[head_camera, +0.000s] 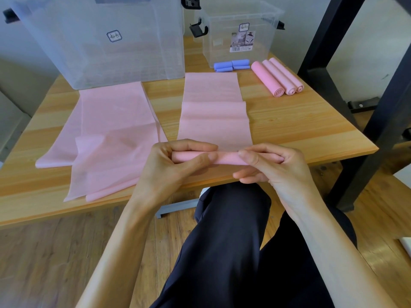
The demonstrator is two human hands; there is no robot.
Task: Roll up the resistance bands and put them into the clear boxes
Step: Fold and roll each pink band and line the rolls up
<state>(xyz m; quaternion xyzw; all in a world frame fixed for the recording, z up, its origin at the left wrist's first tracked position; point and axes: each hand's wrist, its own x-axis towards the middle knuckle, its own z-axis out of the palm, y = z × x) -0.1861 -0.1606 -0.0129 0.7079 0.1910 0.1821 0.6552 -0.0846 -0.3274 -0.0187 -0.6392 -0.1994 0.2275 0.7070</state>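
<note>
Pink band (214, 121), fingers (195, 146) curled gripping roll (222, 158)

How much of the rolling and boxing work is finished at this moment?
Done: three pink rolls and the blue rolls lie rolled on the table, not yet boxed. In hand: left hand and right hand roll the middle pink band. Left: the flat pink bands, then filling the boxes.

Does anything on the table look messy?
Yes. The loose pink band on the left lies crumpled and crooked, with a corner folded over, and it hangs over the table edge. The three pink rolls sit neatly.
</note>
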